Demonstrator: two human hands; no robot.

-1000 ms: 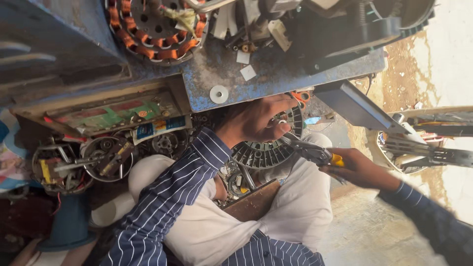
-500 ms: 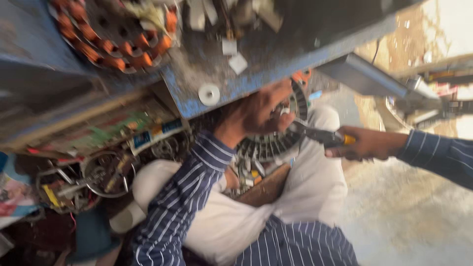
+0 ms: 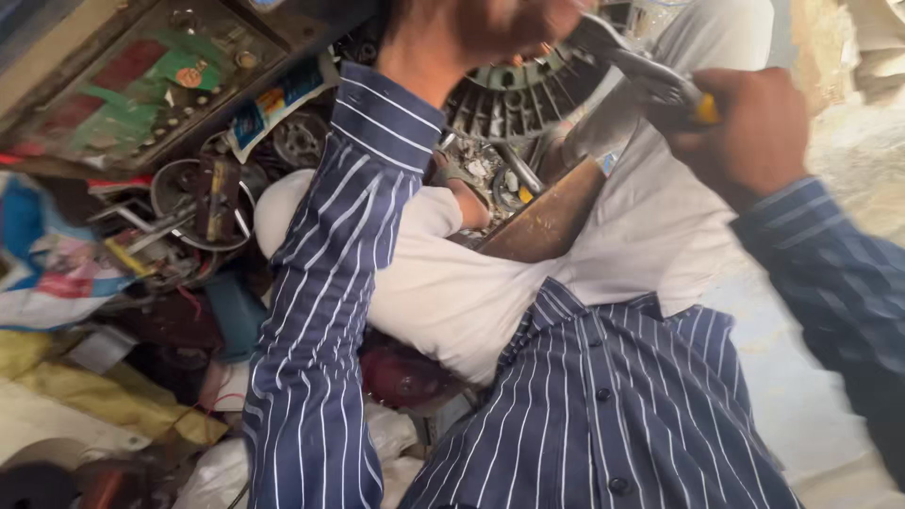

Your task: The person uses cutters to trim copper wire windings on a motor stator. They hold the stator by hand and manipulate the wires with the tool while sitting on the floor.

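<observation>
Closer now, view dropped toward lap. Left hand [image 3: 481,28] gripping ribbed motor housing [image 3: 518,94] at top edge; right hand [image 3: 745,132] closed round pliers [image 3: 650,80], jaws meeting housing rim.

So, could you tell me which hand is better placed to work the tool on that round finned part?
Probably the right hand: it already grips the pliers, whose tip meets the round finned part. The left hand steadies that part.
</observation>
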